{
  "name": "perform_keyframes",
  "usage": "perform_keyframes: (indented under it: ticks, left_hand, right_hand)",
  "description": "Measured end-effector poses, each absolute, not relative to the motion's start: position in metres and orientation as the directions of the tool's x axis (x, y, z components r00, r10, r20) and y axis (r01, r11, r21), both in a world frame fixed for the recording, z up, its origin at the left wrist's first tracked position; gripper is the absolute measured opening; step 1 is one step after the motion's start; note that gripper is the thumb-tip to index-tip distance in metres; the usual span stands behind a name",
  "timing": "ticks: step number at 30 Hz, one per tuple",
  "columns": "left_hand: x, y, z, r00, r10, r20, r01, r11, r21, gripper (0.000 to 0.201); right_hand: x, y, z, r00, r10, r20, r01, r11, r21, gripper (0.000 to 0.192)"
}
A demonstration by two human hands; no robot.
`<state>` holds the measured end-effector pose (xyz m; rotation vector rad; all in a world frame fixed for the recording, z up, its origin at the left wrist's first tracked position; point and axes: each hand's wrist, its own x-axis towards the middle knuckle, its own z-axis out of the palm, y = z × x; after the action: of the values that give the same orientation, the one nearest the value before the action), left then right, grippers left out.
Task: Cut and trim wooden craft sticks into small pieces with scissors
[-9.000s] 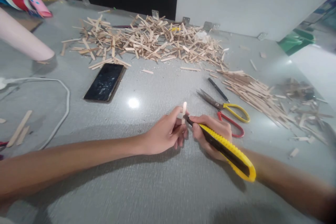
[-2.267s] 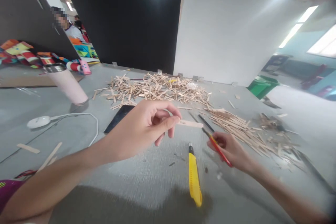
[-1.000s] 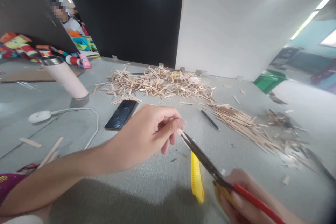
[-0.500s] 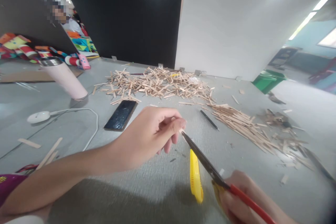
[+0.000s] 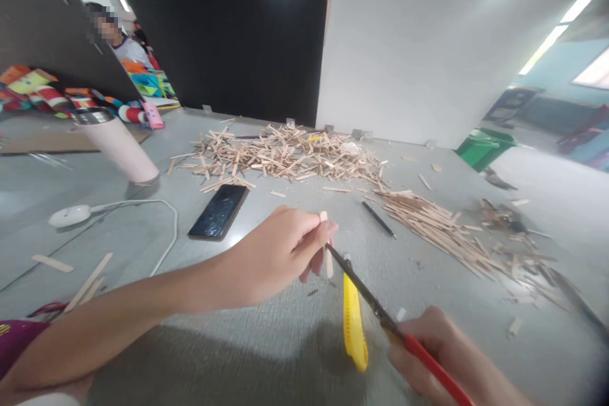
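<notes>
1. left hand (image 5: 280, 254) is pinched shut on a little wooden stick (image 5: 326, 254), held roughly upright just above the surface (image 5: 266, 355), a bit below the middle of the view.
2. right hand (image 5: 438, 361) at about 5 o'clock is closed round the red handles of the scissors (image 5: 366, 295), blade tips right at the stick's lower half.
3. the stick looks light, thin and stiff, so i'd guess it snaps or splits rather than bends. best held near the top between thumb and fingertip, away from the blades.
4. scissors are rigid metal, held by the handle loops.
5. hard to tell: whether the blades are a touch apart or already biting. the handle loops and most of the right hand run out of the picture.
6. yellow utility knife (image 5: 354, 323) lies at 6 o'clock under the scissors, partly covered. phone (image 5: 219, 211) at 10 o'clock, stick pile (image 5: 285, 158) at 12.
</notes>
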<state>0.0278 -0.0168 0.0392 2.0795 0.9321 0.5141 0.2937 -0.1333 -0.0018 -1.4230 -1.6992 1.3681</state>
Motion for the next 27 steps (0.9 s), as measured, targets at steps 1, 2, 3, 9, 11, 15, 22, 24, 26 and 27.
perform_keyframes:
  ticks: [1, 2, 3, 9, 11, 15, 22, 24, 26, 27]
  left_hand:
    - [0.027, -0.016, 0.039, 0.656, 0.753, 0.056, 0.466, -0.461, 0.755, 0.057]
    - [0.026, -0.016, 0.04, 0.663, 0.746, 0.06, 0.485, -0.49, 0.725, 0.058]
    - [0.025, -0.015, 0.041, 0.672, 0.739, 0.056, 0.499, -0.507, 0.702, 0.059]
    - [0.021, -0.018, 0.051, 0.71, 0.704, 0.01, 0.541, -0.554, 0.632, 0.059]
    - [0.019, -0.019, 0.051, 0.716, 0.697, 0.031, 0.558, -0.599, 0.575, 0.057]
    - [0.011, -0.014, 0.044, 0.705, 0.701, 0.107, 0.609, -0.676, 0.416, 0.045]
    - [0.011, -0.006, 0.054, 0.597, 0.8, -0.051, 0.576, -0.383, 0.722, 0.055]
    - [0.015, -0.009, 0.057, 0.606, 0.792, -0.073, 0.522, -0.326, 0.788, 0.054]
    - [0.019, -0.013, 0.058, 0.609, 0.789, -0.077, 0.485, -0.294, 0.824, 0.053]
    - [0.02, -0.014, 0.057, 0.612, 0.786, -0.082, 0.47, -0.278, 0.838, 0.053]
  right_hand:
    - [0.293, -0.133, -0.003, -0.296, 0.942, -0.158, 0.399, -0.028, -0.917, 0.061]
    - [0.293, -0.132, -0.005, -0.298, 0.946, -0.126, 0.405, 0.006, -0.914, 0.06]
    - [0.293, -0.132, -0.007, -0.297, 0.95, -0.099, 0.41, 0.033, -0.911, 0.058]
    - [0.29, -0.13, -0.004, -0.322, 0.942, -0.098, 0.42, 0.05, -0.906, 0.056]
    - [0.287, -0.128, 0.003, -0.339, 0.926, -0.166, 0.408, -0.014, -0.913, 0.058]
    - [0.289, -0.129, 0.005, -0.344, 0.889, -0.302, 0.365, -0.169, -0.915, 0.063]
    - [0.316, -0.141, -0.027, -0.352, 0.813, -0.463, 0.271, -0.385, -0.882, 0.061]
    - [0.318, -0.142, -0.03, -0.459, 0.794, -0.398, 0.251, -0.314, -0.916, 0.06]
    - [0.317, -0.144, -0.03, -0.507, 0.806, -0.305, 0.202, -0.233, -0.951, 0.058]
    - [0.316, -0.145, -0.031, -0.501, 0.821, -0.273, 0.174, -0.214, -0.961, 0.057]
